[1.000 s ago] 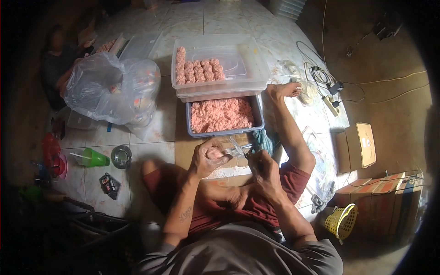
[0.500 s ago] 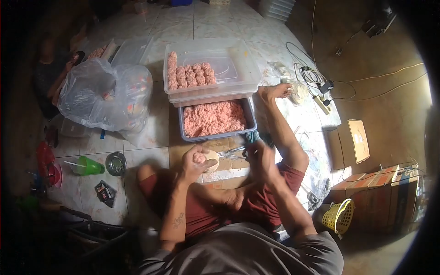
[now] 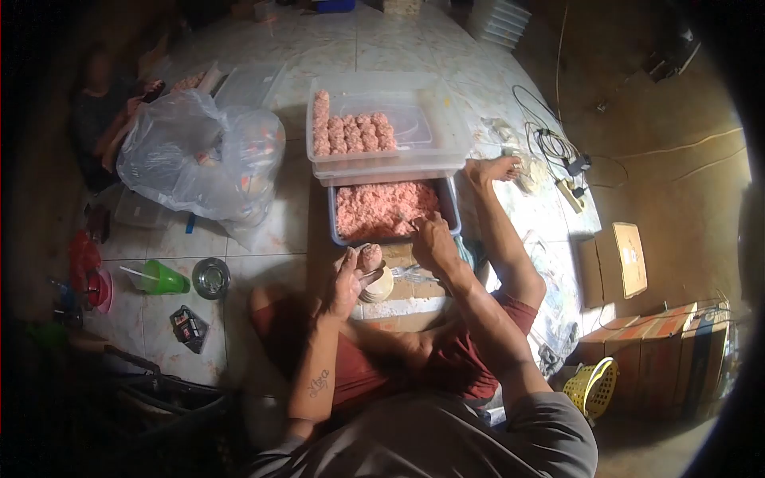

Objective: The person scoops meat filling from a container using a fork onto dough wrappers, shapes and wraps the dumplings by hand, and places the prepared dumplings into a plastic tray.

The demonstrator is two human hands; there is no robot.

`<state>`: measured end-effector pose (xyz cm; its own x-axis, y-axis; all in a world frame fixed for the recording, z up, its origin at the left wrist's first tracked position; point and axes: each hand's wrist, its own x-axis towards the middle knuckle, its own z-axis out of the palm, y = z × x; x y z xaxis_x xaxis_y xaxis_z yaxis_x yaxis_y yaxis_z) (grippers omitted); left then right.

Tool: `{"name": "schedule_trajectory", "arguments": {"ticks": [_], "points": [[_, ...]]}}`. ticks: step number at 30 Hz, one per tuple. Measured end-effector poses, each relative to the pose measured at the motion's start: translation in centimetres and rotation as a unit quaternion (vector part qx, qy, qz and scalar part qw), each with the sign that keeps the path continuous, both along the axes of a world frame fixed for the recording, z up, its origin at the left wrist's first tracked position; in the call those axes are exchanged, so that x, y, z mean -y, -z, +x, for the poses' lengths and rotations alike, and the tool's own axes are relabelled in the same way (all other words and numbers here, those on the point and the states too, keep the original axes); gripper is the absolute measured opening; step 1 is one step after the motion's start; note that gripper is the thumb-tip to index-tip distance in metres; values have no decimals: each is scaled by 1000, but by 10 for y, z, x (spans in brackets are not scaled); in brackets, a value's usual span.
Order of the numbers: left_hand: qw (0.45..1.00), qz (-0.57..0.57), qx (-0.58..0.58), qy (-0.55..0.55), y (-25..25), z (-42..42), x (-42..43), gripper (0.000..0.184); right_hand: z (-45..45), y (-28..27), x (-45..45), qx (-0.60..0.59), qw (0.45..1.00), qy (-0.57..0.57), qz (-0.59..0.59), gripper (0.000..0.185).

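My left hand (image 3: 345, 288) is closed around a small dumpling (image 3: 370, 256) with pink minced filling showing at its top. Just beside it lies a stack of round pale dough wrappers (image 3: 378, 288). My right hand (image 3: 434, 241) grips a thin utensil (image 3: 412, 224) whose tip is in the pink minced meat (image 3: 370, 209); its exact kind is hard to make out. A blue-grey tub (image 3: 333, 227) holds the meat. Behind it, a clear plastic container (image 3: 434, 119) contains several rows of shaped dumplings (image 3: 352, 134). Metal forks (image 3: 413, 274) rest on the cardboard near the wrappers.
A large plastic bag (image 3: 171, 159) stands at left, with another person (image 3: 100, 119) beyond it. Nearer are a green cup (image 3: 166, 277) and a glass ashtray (image 3: 211, 278). To the right are cables (image 3: 550, 143), cardboard boxes (image 3: 637, 338) and a yellow basket (image 3: 591, 388).
My right hand has moved forward from above the forks to the tub, bringing the utensil into the meat. The dumpling stays in my left hand. The whole view has shifted slightly.
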<state>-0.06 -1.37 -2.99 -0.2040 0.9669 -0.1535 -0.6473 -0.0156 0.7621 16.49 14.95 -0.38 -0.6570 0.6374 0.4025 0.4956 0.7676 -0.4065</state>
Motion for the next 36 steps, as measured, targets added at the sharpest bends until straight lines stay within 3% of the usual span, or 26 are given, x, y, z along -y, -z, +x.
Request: {"name": "schedule_trajectory", "arguments": {"ticks": [1,2,3,5,7,9,11,13,15,16,17,18,19,21,23,24,25,27,29,31,33,35,36], "points": [[1000,14,17,-9,-3,-1,-5,74,-7,-7,4,-6,998,-20,63,26],[1000,19,14,-20,-13,-1,-8,70,-16,-5,8,-58,997,-19,39,35],[998,43,26,-40,-20,0,-11,55,-25,-37,25,-70,991,-35,-106,46],[998,63,-6,-29,-15,-5,-19,57,-39,-43,33,-101,977,-93,-164,52],[996,88,-29,9,-16,-16,-23,53,-51,-58,32,-74,983,-117,-117,45],[990,64,-92,-81,-27,-23,-28,53,-66,-70,10,65,979,-79,-179,34],[979,58,-91,-173,-37,-43,-24,52,-82,-95,-16,8,985,-93,-146,22],[966,6,-120,-231,-11,-77,-19,47,-112,-128,-53,-91,980,-131,-120,15],[953,-51,-117,-274,43,-101,-14,43,-151,-142,-108,-44,987,-135,-80,15],[936,-111,-113,-315,59,-108,-16,38,-172,-156,-126,-18,984,-110,-137,18],[920,-119,-41,-372,49,-107,-20,22,-193,-166,-142,9,977,-84,-194,20],[930,-85,26,-357,57,-113,-22,21,-214,-159,-168,11,977,-83,-195,20],[935,-51,93,-339,66,-120,-23,20,-234,-139,-199,96,988,-107,-59,22],[934,-73,71,-344,63,-128,-30,19,-266,-100,-241,180,972,-131,76,24],[931,-93,50,-348,62,-133,-34,18,-291,-73,-263,324,892,-189,253,26],[930,-91,60,-351,65,-134,-34,17,-292,-110,-224,261,943,-33,-202,28],[929,-90,71,-352,68,-135,-33,17,-296,-94,-236,265,942,-34,-204,28],[930,-86,68,-350,69,-136,-30,16,-299,-59,-253,177,961,-211,-22,26],[933,-79,63,-346,70,-135,-30,15,-292,-75,-247,307,921,-236,50,34],[931,-99,48,-349,70,-134,-33,15,-283,-84,-245,176,951,-198,-161,34],[931,-119,46,-342,70,-134,-38,16,-267,-108,-224,31,989,-134,-46,33],[932,-147,48,-327,67,-129,-37,18,-230,-152,-190,-46,990,-24,-131,27],[930,-159,-21,-332,66,-127,-36,22,-210,-157,-184,-113,989,-72,-58,24]]}}
